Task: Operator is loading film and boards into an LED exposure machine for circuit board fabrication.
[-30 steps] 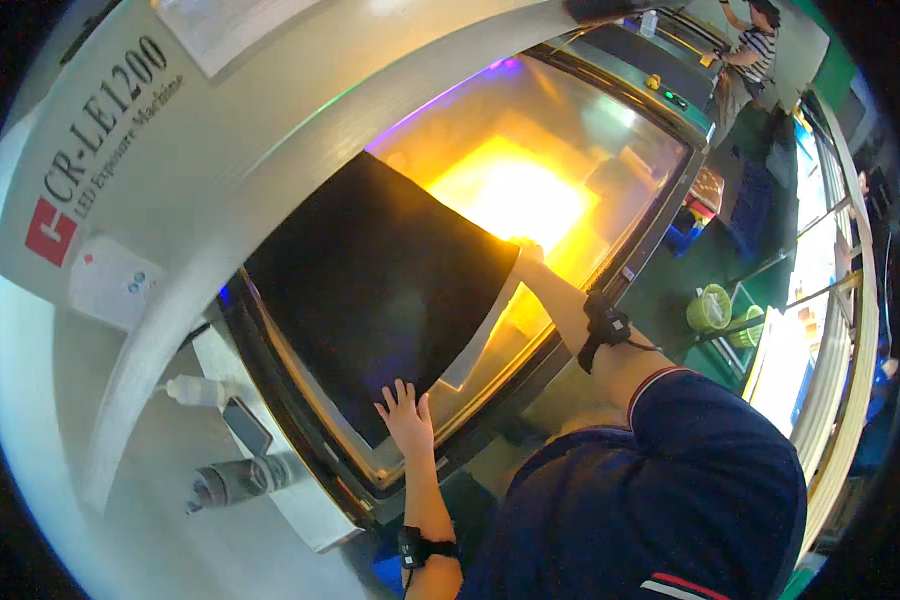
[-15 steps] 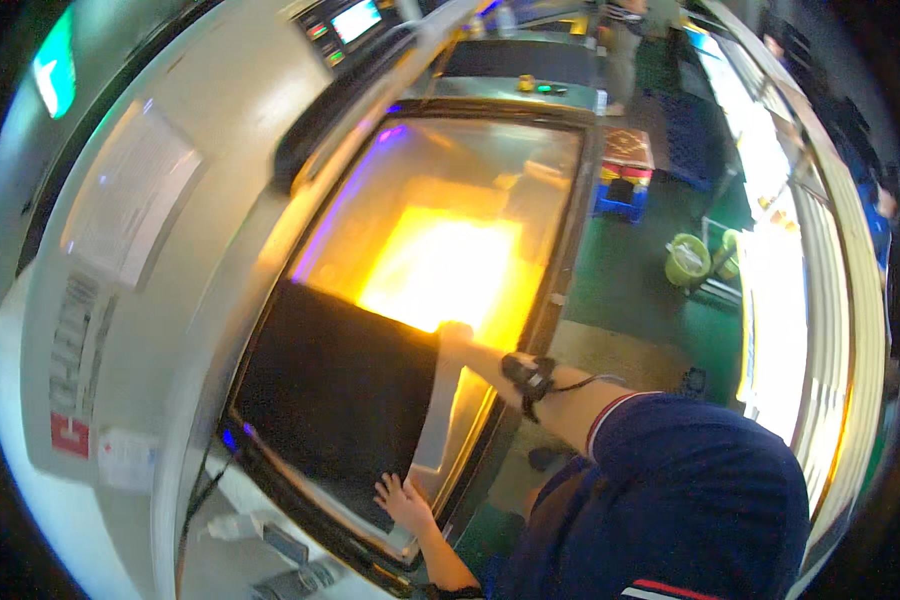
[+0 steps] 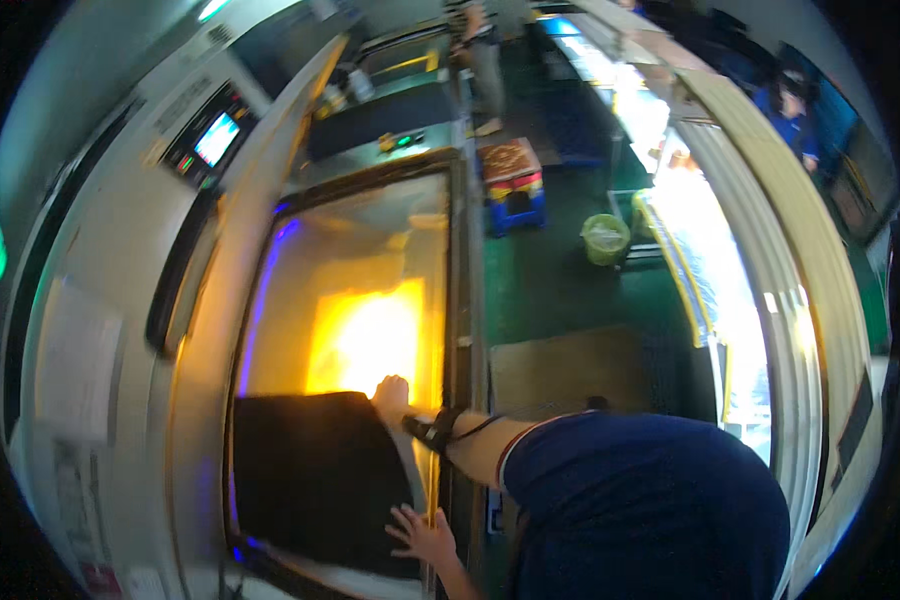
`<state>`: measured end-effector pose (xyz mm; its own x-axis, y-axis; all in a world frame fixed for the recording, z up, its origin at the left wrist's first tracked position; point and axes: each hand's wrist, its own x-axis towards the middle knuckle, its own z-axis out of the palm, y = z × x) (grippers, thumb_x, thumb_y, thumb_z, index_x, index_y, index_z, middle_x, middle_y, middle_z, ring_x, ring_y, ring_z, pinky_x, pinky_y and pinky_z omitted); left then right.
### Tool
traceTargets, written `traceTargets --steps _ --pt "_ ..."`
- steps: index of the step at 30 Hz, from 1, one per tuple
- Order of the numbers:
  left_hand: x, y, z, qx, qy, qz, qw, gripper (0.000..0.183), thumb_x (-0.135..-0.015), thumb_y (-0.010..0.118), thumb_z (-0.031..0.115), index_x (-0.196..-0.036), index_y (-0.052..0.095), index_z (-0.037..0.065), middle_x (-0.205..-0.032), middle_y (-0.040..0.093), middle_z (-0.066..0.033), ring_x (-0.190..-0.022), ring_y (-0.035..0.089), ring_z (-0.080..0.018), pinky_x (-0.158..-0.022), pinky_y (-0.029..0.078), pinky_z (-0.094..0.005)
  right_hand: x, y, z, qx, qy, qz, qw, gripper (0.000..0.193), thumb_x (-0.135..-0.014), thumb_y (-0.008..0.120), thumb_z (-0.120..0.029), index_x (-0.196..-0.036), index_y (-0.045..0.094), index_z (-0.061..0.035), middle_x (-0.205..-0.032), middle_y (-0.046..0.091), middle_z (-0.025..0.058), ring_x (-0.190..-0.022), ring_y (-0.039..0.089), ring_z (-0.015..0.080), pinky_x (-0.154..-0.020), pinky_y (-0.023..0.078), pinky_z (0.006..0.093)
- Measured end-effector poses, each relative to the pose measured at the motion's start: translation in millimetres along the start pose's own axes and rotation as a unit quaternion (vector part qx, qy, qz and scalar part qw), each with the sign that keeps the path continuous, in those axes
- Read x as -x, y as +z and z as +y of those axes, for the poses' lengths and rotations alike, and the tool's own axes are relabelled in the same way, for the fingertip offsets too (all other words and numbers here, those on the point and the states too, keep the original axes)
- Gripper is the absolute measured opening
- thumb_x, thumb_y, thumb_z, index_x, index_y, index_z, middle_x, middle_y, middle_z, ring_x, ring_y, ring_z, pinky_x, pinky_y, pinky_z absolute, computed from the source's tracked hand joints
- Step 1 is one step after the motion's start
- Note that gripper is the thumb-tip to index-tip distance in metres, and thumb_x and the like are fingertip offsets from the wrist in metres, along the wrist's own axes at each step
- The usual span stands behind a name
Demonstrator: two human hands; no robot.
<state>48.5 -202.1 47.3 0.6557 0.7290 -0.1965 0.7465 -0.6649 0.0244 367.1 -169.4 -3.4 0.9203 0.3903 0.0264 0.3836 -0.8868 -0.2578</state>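
A dark, nearly black sheet (image 3: 315, 470) covers the near part of a glass-topped, framed bed that glows bright yellow (image 3: 375, 340). My right hand (image 3: 392, 390), with a black band on its wrist, is closed at the sheet's far right corner and appears to grip it. Lower down, my left hand (image 3: 428, 540) is palm down with fingers spread, its fingertips at the sheet's right edge. A narrow pale strip shows along that edge between the hands. What lies under the sheet is hidden.
The raised lid (image 3: 205, 330) of the machine stands on the left, near a small lit screen (image 3: 216, 139). A red-topped stool (image 3: 510, 165) and a green bin (image 3: 605, 239) stand on the floor to the right. A person (image 3: 483, 60) stands at the far end.
My view has turned, so the machine appears farther left and more upright. My right hand stays at the sheet's far corner, and my left hand stays spread near its right edge.
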Motion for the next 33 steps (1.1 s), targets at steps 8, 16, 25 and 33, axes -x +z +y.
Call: traceTargets --steps 8,16,25,33 --pt "-11.8 4.6 -22.1 0.023 0.053 0.053 0.997 0.078 -0.094 0.037 0.070 -0.155 0.034 0.022 -0.164 0.023 0.0010 -0.151 0.013 -0.0406 -0.106 0.004 -0.0825 -21.1 -40.6 40.0 0.013 -0.065 -0.237 0.969 0.024 -0.083 0.069 -0.036 -0.084 0.074 -0.0127 -0.086 0.071 0.0084 -0.081 0.066 0.0236 -0.066 0.048 0.0408" --pt "-0.6 8.0 -21.2 0.076 -0.005 0.069 0.995 0.058 -0.100 0.042 0.051 -0.150 0.044 0.021 -0.163 0.029 0.0011 -0.151 0.016 -0.0368 -0.109 0.002 -0.0792 35.4 -111.0 207.7 -0.267 -0.091 -0.246 0.927 0.043 -0.084 0.076 -0.042 -0.100 0.074 -0.0016 -0.092 0.073 0.0104 -0.088 0.067 0.0228 -0.080 0.052 0.0392" --pt "18.8 -23.1 -51.8 0.005 0.173 0.156 0.973 0.047 -0.100 0.054 0.029 -0.141 0.049 0.007 -0.146 0.049 -0.0161 -0.137 0.039 -0.0440 -0.112 0.035 -0.0536 266.7 -174.5 461.8 -0.721 0.309 0.149 0.602 0.034 -0.094 0.070 -0.024 -0.112 0.067 0.0047 -0.100 0.071 0.0080 -0.085 0.065 0.0143 -0.072 0.053 0.0344" --pt "-11.2 -38.1 79.3 0.055 0.334 0.208 0.918 0.046 -0.101 0.053 0.031 -0.139 0.051 0.006 -0.146 0.049 -0.0177 -0.137 0.039 -0.0436 -0.111 0.035 -0.0533 300.1 -163.4 607.4 -0.609 0.454 0.498 0.418 0.030 -0.097 0.065 -0.025 -0.115 0.062 -0.0022 -0.100 0.067 0.0076 -0.088 0.065 0.0183 -0.061 0.052 0.0329"
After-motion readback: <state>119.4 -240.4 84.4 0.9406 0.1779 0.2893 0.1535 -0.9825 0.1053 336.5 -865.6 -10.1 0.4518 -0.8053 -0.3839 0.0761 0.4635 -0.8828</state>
